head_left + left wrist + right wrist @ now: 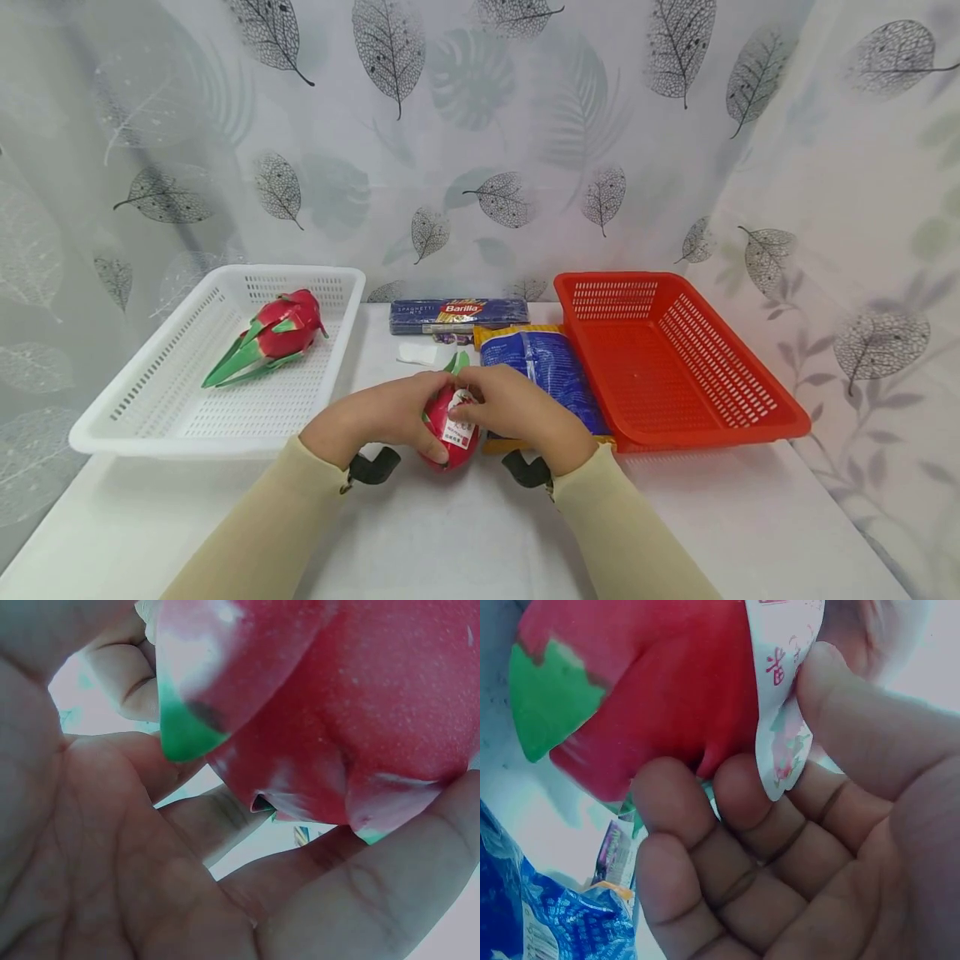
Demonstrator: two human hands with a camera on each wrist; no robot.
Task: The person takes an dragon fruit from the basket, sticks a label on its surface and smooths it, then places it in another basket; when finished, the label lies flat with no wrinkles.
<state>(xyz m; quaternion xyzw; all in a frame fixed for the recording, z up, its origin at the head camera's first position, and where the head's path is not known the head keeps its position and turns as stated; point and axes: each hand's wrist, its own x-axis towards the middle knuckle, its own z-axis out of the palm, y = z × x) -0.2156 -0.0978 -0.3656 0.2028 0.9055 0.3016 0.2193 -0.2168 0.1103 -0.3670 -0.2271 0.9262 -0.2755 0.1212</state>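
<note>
Two hands [393, 411] gripping a red dragon fruit [447, 415], one on each side.

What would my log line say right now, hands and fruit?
left hand: holds labelled dragon fruit | right hand: holds it too, thumb on label | white basket: second dragon fruit inside | spaghetti pack: beyond hands

I see a smooth, glossy dragon fruit [437, 410] mid-frame; its label [457, 429] may be paper, hard to tell remotely. White basket [225, 417] at left, red basket [637, 367] at right: perforated plastic. Blue pouch [551, 371]: shiny, crinkled film.
</note>
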